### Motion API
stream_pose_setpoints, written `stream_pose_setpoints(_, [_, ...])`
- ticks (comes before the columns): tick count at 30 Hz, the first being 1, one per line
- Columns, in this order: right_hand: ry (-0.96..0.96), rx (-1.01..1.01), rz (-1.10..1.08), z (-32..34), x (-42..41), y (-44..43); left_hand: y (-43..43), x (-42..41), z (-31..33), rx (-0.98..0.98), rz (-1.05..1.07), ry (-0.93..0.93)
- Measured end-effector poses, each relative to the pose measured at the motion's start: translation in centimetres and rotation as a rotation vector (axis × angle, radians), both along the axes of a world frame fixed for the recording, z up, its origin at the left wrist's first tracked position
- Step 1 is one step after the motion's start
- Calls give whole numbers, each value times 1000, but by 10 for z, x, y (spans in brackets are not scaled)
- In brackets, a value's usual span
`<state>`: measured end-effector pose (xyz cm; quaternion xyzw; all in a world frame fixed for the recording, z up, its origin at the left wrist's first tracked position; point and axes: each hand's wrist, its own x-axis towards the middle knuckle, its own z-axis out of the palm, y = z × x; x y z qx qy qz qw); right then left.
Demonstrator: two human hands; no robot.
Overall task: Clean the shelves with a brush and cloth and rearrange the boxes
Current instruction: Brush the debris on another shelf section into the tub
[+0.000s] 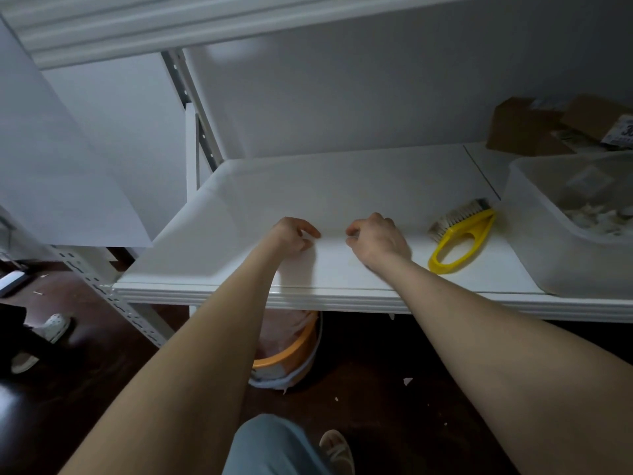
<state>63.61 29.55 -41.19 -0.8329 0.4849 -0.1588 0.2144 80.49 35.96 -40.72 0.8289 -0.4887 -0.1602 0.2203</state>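
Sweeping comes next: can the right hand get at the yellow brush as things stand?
Probably yes: the yellow brush lies uncovered just beside the right hand, nothing between them. The hand would first have to release the white sheet it pinches.

Both arms out fwd, L hand [293,234] & R hand [375,240] close together, fingers curled.

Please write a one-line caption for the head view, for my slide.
The left hand and right hand pinch a white sheet on the shelf; a yellow brush lies nearby.
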Motion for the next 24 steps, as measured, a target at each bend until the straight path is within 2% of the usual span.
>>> stream_pose_setpoints(7, [-1, 31, -2, 4, -1, 1, 16, 7, -5, -53, 65, 100])
stream_pose_setpoints(24, [49, 43, 3, 6, 2, 4, 10, -6, -1, -29, 48, 42])
